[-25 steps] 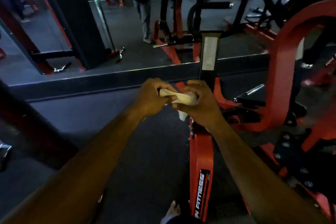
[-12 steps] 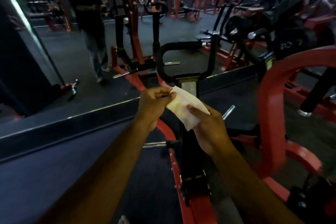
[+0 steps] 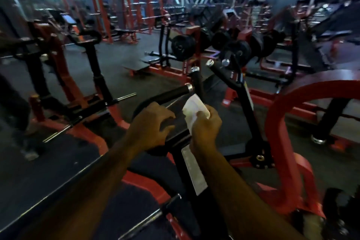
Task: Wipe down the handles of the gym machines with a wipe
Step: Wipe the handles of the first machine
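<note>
The right hand (image 3: 205,128) pinches a white wipe (image 3: 194,110) between its curled fingers and thumb, holding it up just right of the black handle (image 3: 167,94) of the near machine, whose chrome-capped end points far and right. The left hand (image 3: 150,126) lies over the near bend of that handle with its fingers curled down, apparently gripping it, though the dim, blurred view leaves the contact unsure. A red frame (image 3: 282,122) arches at the right.
</note>
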A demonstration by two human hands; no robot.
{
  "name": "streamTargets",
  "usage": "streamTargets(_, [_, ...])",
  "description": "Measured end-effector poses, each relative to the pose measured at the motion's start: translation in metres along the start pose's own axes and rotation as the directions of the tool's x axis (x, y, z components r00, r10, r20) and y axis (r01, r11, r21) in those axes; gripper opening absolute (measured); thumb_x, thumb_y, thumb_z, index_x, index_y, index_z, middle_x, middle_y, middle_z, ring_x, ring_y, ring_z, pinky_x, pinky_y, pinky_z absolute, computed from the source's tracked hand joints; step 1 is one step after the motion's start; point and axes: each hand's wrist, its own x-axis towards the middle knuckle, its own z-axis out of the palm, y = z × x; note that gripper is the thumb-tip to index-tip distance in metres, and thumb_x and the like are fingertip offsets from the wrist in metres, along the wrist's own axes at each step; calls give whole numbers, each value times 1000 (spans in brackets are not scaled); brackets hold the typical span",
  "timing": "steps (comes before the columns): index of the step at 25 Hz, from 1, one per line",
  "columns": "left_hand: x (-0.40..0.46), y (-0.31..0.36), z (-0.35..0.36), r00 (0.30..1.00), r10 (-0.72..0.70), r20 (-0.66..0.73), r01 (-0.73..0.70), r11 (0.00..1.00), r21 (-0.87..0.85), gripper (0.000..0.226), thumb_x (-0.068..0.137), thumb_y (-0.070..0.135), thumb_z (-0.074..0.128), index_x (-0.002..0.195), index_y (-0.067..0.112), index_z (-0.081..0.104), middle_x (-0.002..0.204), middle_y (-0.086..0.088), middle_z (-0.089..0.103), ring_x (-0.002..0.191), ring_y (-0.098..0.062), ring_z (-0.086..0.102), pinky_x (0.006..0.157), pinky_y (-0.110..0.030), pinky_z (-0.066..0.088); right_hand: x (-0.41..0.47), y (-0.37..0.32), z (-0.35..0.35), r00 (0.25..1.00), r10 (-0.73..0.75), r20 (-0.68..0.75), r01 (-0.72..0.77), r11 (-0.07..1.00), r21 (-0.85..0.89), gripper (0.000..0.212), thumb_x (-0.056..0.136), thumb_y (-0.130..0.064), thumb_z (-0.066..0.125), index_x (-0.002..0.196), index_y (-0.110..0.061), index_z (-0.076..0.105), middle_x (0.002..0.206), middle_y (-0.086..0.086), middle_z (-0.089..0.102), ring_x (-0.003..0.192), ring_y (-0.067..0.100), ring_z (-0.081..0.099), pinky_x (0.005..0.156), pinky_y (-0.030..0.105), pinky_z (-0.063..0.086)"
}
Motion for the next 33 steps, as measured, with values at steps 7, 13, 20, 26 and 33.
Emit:
streamTargets(7, [48, -46, 8, 991, -105, -80, 118, 976, 184, 28, 82, 14, 69, 109, 13, 68, 109, -7, 65, 103, -31, 58, 86, -43, 49, 59, 62, 73, 767, -447, 460, 639, 596, -486, 55, 99, -36, 36, 134, 2, 53, 144, 22, 48, 139, 38, 38, 118, 52, 24])
streamTargets(13, [39, -55, 15, 945, -257, -203, 237, 964, -118, 29, 77, 15, 76, 104, 14, 67, 105, -2, 64, 101, -20, 57, 85, -24, 41, 83, 87, 62, 527, -584, 618, 848, 317, -425, 44, 100, -23, 38, 138, -4, 52, 149, 14, 45, 147, 28, 24, 121, 52, 14])
streamTargets(20, [28, -66, 18, 723, -691, -11, 553, 588, -590, 25, 82, 47, 73, 94, 25, 71, 89, 11, 72, 84, -8, 68, 77, -33, 57, 62, 86, 75, 496, -609, 619, 868, 352, -349, 37, 101, -22, 44, 130, -3, 58, 141, 16, 52, 143, 27, 34, 117, 43, 29])
streamTargets(26, [27, -73, 5, 765, -545, 343, 595, 395, -700, 33, 102, 42, 46, 95, 18, 67, 83, -7, 75, 62, -31, 71, 56, -34, 56, 114, 67, 70, 609, -618, 497, 776, 333, -536, 36, 95, -22, 49, 120, -1, 63, 133, 18, 58, 136, 27, 45, 113, 54, 30])
streamTargets(33, [14, -74, 16, 673, -703, 229, 408, 94, -908, 71, 90, 71, 30, 113, 16, 67, 106, -7, 73, 102, -19, 70, 96, -46, 54, 47, 78, 102, 312, -591, 744, 937, 62, -344, 45, 101, -32, 36, 101, -9, 73, 102, 11, 68, 106, 28, 61, 108, 47, 34])
